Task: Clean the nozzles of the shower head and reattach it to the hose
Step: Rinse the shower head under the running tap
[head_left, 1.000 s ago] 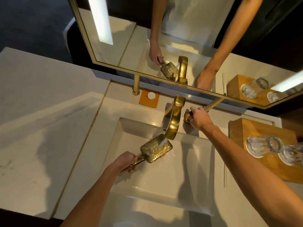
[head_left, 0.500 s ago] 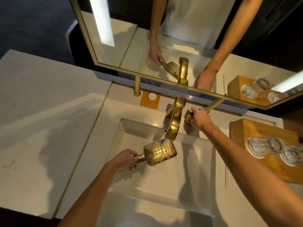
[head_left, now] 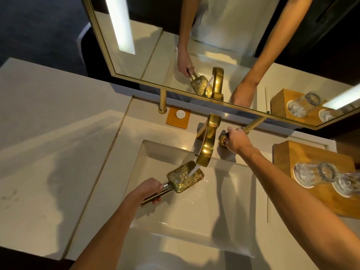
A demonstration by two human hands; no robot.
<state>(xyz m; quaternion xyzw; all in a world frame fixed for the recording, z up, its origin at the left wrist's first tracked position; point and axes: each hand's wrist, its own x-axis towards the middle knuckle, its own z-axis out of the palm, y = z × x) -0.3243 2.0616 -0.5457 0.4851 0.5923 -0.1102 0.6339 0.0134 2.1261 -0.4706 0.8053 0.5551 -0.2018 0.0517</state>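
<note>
A gold rectangular shower head (head_left: pixel 184 179) is held over the white sink basin (head_left: pixel 229 201), nozzle face up, under the water running from the gold faucet (head_left: pixel 207 145). My left hand (head_left: pixel 147 189) grips its gold handle. My right hand (head_left: pixel 236 141) holds the gold faucet knob (head_left: pixel 222 140) to the right of the spout, and its fingers curl round it. Water splashes off the nozzle face into the basin. No hose is in view.
A gold-framed mirror (head_left: pixel 194 90) stands right behind the faucet on two gold posts. A wooden tray (head_left: pixel 280 158) with two upturned glasses (head_left: pixel 311 174) sits at the right. A small orange coaster (head_left: pixel 178 117) lies behind the basin. Pale counter (head_left: pixel 48 152) extends left.
My left hand has turned and shifted the shower head slightly under the stream, tilting its face. My right hand has stayed on the knob.
</note>
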